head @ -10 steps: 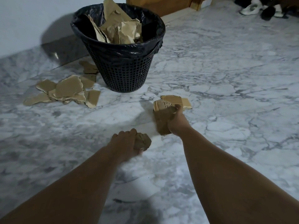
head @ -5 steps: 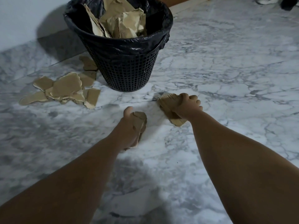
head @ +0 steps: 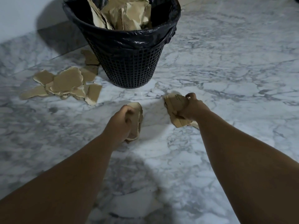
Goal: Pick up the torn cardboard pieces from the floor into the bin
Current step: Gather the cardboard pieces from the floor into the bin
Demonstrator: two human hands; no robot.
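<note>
A black mesh bin [head: 129,65] with a black liner stands on the marble floor, with torn cardboard [head: 126,15] sticking out of its top. My left hand [head: 119,123] grips a small cardboard piece [head: 136,120] in front of the bin. My right hand [head: 192,107] grips a bunch of cardboard pieces [head: 175,107] to the right of that, close to the floor. A pile of several torn pieces [head: 66,84] lies on the floor left of the bin, and one more piece [head: 89,56] lies by the bin's left side.
A pale wall [head: 24,13] runs behind the bin at the upper left. Grey-veined marble floor [head: 226,70] stretches to the right of the bin.
Both hands have moved forward toward the bin with their cardboard. The right hand gathered the piece that lay beyond it. The view has tilted down and come closer to the bin.
</note>
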